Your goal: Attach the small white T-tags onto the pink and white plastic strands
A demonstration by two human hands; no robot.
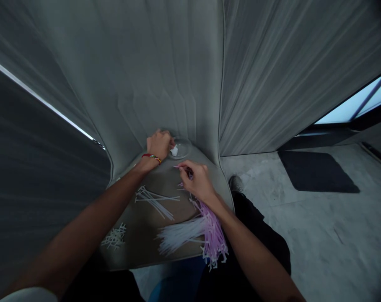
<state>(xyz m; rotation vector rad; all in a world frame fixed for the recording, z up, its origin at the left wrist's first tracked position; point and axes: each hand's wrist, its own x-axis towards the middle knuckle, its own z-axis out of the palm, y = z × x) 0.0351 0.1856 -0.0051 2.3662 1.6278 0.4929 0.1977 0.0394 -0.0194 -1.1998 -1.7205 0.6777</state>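
My left hand (160,144), with a braided bracelet at the wrist, is curled over the left side of a clear round dish (185,144). Its fingertips pinch a small white piece (174,151), perhaps paper or tissue. Just in front and to the right, my right hand (196,178) holds a thin pink stick (177,167) between thumb and fingers, its tip pointing left. More pink bits show beneath this hand, partly hidden. Under my right forearm lies a bundle of thin pink sticks (213,235) with pale, T-shaped ends.
A grey padded chair seat (136,256) bears everything. White sticks (180,235) fan out beside the pink bundle. Several loose white sticks (155,201) cross mid-seat, and short pale pieces (115,237) form a pile at left. A dark mat (317,172) lies on the floor.
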